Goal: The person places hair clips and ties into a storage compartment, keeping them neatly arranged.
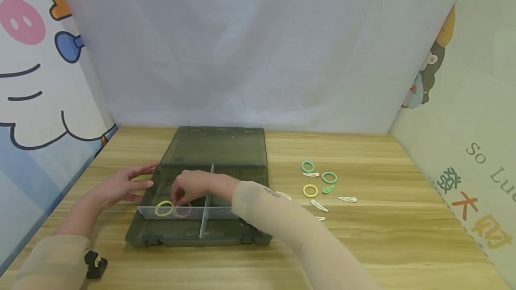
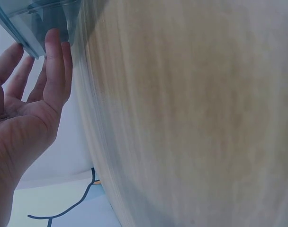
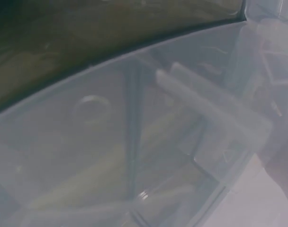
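Close to you on the tabletop (image 1: 363,245) sat the dark green plastic box (image 1: 185,241), with thin see-through walls inside. Behind the long divider (image 1: 147,211), in the back left part, were the yellow hair tie (image 1: 156,210) and the pink hair tie (image 1: 191,211). Your right hand (image 1: 195,186) reached in with bent fingers at the pink one; I can't tell if they pinched it. Your left hand (image 1: 121,187) was spread, fingertips at the box's left side. If your right fingers bumped the long divider, it could pop loose. If your left hand pushed too hard, the box could slide. Off to the right lay white snap clips (image 1: 319,205); your sleeve (image 1: 278,211) could knock the closest ones. Farthest back, the lid (image 1: 219,147) lay open.
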A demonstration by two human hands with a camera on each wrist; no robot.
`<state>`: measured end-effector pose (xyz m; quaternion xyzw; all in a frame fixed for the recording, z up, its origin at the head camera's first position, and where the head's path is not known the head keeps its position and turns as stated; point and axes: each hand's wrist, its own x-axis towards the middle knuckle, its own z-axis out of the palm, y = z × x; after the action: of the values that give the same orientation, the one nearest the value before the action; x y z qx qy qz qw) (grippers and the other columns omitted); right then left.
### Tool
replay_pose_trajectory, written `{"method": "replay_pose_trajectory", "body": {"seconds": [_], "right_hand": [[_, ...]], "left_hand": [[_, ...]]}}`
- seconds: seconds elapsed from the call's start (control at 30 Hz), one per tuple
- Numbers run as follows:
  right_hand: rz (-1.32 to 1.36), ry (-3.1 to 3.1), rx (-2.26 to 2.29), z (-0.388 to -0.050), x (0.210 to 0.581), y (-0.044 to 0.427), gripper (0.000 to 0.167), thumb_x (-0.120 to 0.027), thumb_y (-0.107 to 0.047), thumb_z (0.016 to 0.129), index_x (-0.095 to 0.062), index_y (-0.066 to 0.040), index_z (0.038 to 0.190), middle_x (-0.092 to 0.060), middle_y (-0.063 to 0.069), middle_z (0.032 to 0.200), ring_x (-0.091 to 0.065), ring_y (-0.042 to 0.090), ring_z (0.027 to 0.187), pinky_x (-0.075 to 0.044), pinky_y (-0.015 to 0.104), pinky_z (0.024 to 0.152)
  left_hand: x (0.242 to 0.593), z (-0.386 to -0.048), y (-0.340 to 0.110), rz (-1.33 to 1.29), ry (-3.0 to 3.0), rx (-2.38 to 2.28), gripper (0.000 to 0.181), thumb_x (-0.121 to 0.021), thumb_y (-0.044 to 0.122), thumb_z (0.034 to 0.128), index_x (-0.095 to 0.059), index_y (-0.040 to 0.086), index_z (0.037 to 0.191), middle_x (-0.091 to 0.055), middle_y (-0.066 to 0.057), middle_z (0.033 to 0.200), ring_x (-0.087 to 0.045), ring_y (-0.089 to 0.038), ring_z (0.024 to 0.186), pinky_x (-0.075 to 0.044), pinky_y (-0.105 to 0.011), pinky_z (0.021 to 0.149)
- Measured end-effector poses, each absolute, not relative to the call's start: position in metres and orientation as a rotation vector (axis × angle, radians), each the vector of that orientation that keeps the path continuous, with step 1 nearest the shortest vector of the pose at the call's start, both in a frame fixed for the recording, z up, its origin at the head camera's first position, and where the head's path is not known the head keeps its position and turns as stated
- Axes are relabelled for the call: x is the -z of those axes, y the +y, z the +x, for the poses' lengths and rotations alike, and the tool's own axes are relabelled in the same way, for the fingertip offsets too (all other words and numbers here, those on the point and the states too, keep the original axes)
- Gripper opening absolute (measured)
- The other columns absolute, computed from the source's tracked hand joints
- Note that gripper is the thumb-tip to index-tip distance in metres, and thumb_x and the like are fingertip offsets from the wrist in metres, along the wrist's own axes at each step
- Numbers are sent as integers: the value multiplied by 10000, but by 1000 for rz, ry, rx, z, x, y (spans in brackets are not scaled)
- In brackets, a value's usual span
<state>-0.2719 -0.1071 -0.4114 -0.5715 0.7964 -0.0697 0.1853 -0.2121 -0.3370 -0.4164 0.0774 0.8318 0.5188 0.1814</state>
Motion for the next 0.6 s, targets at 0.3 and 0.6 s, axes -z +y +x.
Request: {"method": "replay_pose_trajectory", "body": {"seconds": [0.3, 0.6], "right_hand": [[-1657, 2214, 232, -271, 404, -103, 89, -668, -238, 888, -721, -202, 949, -669, -140, 901, -582, -62, 810, -431, 86, 744], [-1717, 2166, 345, -274, 386, -89, 110, -681, -205, 881, -719, -168, 977, -677, -116, 927, -575, -54, 823, -422, 87, 741]], "left_hand": [[415, -214, -335, 213, 2341, -1460, 713, -560, 253, 961, -145, 123, 1526, -103, -283, 1531, -272, -507, 1314, -519, -462, 836], [415, -213, -336, 198, 2321, -1478, 706, -558, 217, 962, -143, 102, 1522, -94, -283, 1532, -336, -472, 1284, -523, -453, 825]]}}
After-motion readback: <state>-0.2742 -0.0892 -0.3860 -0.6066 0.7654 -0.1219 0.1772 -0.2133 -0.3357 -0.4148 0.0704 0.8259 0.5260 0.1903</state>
